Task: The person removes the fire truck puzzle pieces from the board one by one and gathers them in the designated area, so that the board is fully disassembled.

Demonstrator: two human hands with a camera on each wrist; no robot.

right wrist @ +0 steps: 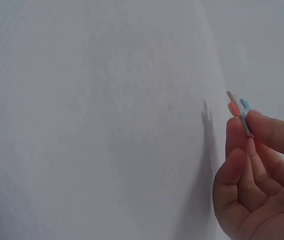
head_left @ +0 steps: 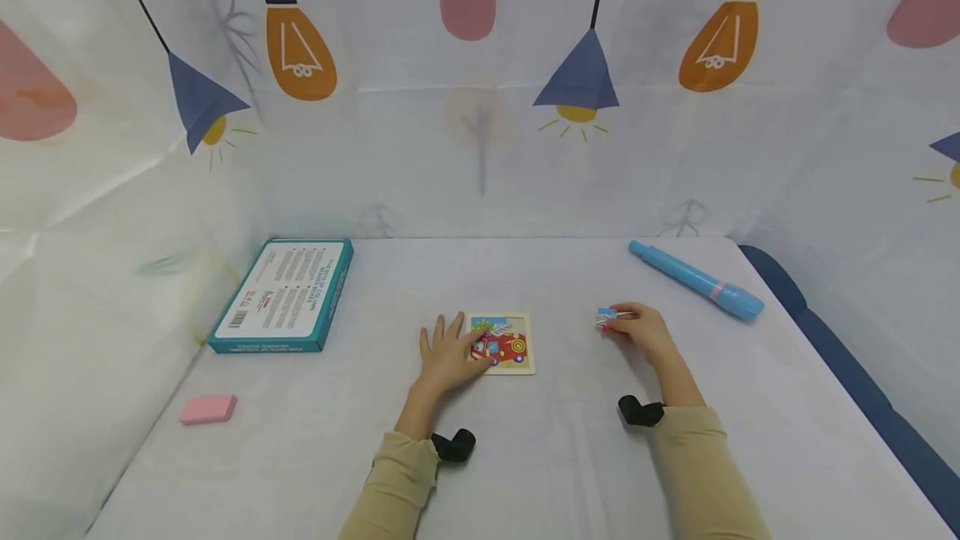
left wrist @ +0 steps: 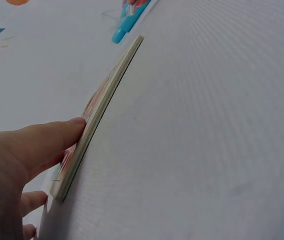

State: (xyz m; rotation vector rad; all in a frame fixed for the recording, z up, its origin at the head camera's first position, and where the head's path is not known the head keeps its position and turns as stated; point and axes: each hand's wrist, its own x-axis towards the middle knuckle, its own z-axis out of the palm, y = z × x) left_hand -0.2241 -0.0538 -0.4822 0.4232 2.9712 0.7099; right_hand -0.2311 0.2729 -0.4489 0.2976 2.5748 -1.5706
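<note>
A small wooden jigsaw puzzle (head_left: 512, 347) with a red vehicle picture lies on the table in the head view. My left hand (head_left: 450, 359) rests on its left side with the fingers spread. In the left wrist view the thumb (left wrist: 64, 134) touches the edge of the puzzle (left wrist: 99, 112), seen side-on. Off to the right, my right hand (head_left: 643, 330) pinches a small puzzle piece (head_left: 604, 318), blue, white and red, between thumb and fingers. The right wrist view shows that thin piece (right wrist: 239, 111) edge-on, held above the table.
A teal box (head_left: 281, 297) with a white label lies at the back left, and a pink block (head_left: 208, 409) sits nearer on the left. A light blue tube-shaped thing (head_left: 697, 280) lies at the back right. Behind the table hangs a printed white cloth (head_left: 420, 165).
</note>
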